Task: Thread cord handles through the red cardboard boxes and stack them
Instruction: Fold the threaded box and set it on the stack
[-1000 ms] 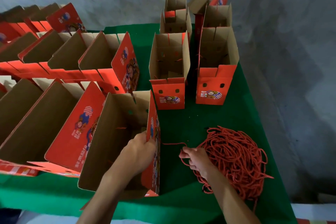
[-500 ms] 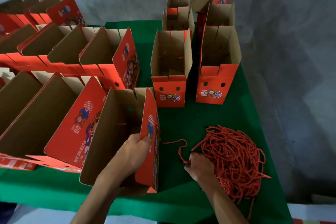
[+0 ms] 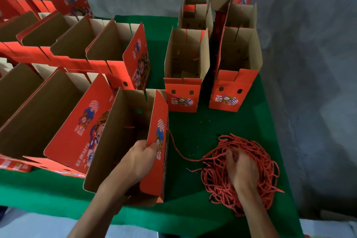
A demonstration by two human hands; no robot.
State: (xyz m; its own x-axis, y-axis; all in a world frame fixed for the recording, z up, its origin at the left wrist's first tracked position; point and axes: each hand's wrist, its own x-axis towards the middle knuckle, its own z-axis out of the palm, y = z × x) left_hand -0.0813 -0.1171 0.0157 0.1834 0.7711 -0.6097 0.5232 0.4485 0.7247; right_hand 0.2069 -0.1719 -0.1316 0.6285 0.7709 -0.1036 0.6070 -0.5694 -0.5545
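Note:
An open red cardboard box (image 3: 123,141) stands near the table's front edge. My left hand (image 3: 142,157) grips its right wall, thumb on the printed red outside. One red cord (image 3: 178,152) runs from that wall down across the green cloth to a tangled pile of red cords (image 3: 251,160) at the right. My right hand (image 3: 240,168) lies on the pile with its fingers curled into the cords; which cord it holds is hidden.
Rows of open red boxes (image 3: 58,48) fill the left side of the green table (image 3: 195,127). Upright boxes (image 3: 185,75) stand in two columns at the back centre, the right column's front box (image 3: 233,75) beside them. A grey wall is behind and to the right.
My right hand moved right from the cloth beside the box onto the cord pile. The loose cord end now stretches from the box wall. My left hand kept its grip.

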